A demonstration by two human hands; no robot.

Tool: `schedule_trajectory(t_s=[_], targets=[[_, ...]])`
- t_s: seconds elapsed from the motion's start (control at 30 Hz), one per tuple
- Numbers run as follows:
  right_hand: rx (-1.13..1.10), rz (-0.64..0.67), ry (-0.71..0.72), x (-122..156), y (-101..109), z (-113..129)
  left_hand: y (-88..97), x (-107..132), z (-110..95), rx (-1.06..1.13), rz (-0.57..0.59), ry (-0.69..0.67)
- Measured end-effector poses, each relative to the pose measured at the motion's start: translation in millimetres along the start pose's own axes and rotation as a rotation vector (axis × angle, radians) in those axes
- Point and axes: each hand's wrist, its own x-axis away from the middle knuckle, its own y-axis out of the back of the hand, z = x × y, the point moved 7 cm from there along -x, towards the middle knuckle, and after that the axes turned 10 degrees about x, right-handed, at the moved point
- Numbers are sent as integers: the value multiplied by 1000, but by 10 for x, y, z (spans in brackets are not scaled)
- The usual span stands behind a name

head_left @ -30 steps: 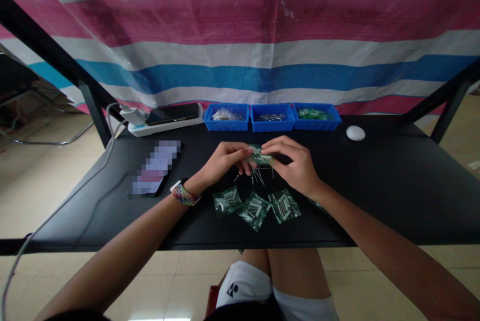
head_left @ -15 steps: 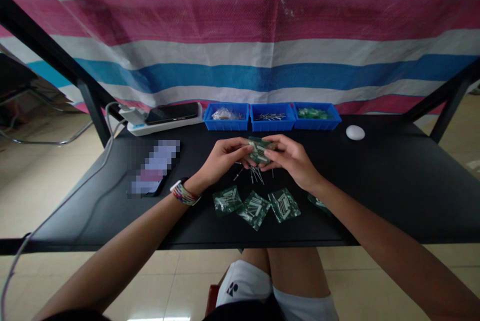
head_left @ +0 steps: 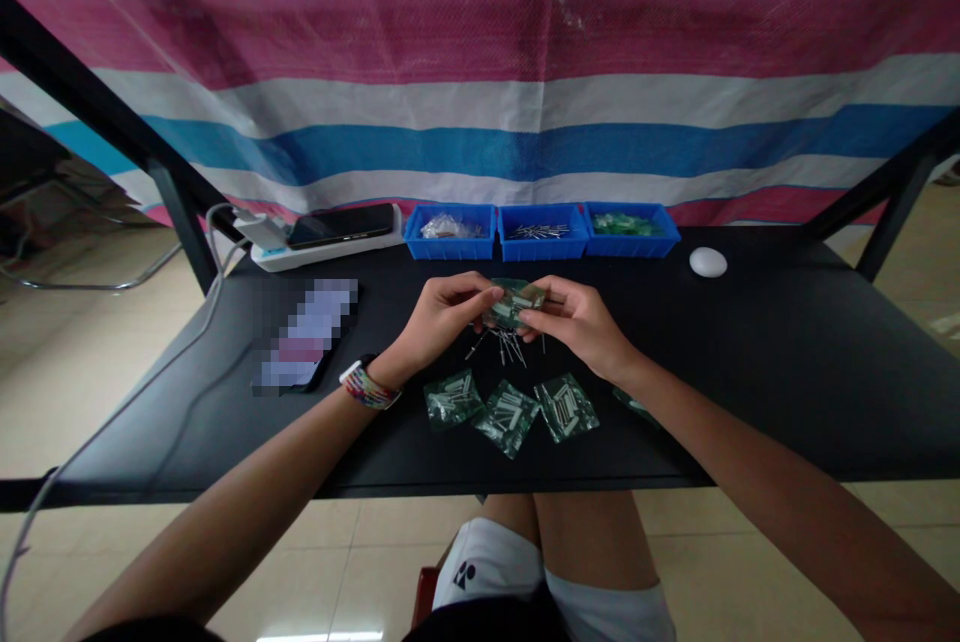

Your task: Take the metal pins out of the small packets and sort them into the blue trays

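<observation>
A small green-tinted plastic bag point(head_left: 513, 300) with pale, rod-like pieces inside is held up between my two hands. My left hand point(head_left: 455, 314) pinches its left edge, thumb in front. On the other side, my right hand point(head_left: 574, 318) grips the bag's lower right with thumb and fingers. Just below the hands lie several loose thin metal pieces that look like rivets point(head_left: 510, 347), partly hidden by the fingers. Nearer me rest filled green bags, one at left point(head_left: 452, 399), one in the middle point(head_left: 508, 419) and one at right point(head_left: 567, 408). Another bag point(head_left: 634, 406) is half covered by my right forearm.
Along the back stand a blue bin of clear plastic bits point(head_left: 450, 247), a blue bin of metal pins point(head_left: 543, 249) and a blue bin of green bags point(head_left: 634, 246). A white mouse point(head_left: 708, 263), a power strip point(head_left: 330, 250), a phone point(head_left: 341, 225) and a blurred-screen phone point(head_left: 307, 334) also lie here.
My right thumb has slid down and left along the bag, and the bag has tilted slightly. Both hands keep hold of it; the things on the table stay put.
</observation>
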Motion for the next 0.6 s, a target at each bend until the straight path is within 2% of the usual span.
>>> schedule_trajectory(t_s=[0.13, 0.27, 0.37, 0.5, 0.6], targets=[[-7, -34, 26, -21, 25, -17, -9, 9, 84, 14, 24, 64], [91, -146, 132, -11, 121, 42, -4, 21, 233, 55, 61, 167], [327, -252, 354, 83, 162, 256, -10, 22, 297, 77, 87, 239], [609, -335, 695, 283, 81, 551, -67, 30, 285, 205, 136, 308], [671, -325, 777, 333, 23, 589, -85, 32, 252, 259, 142, 311]])
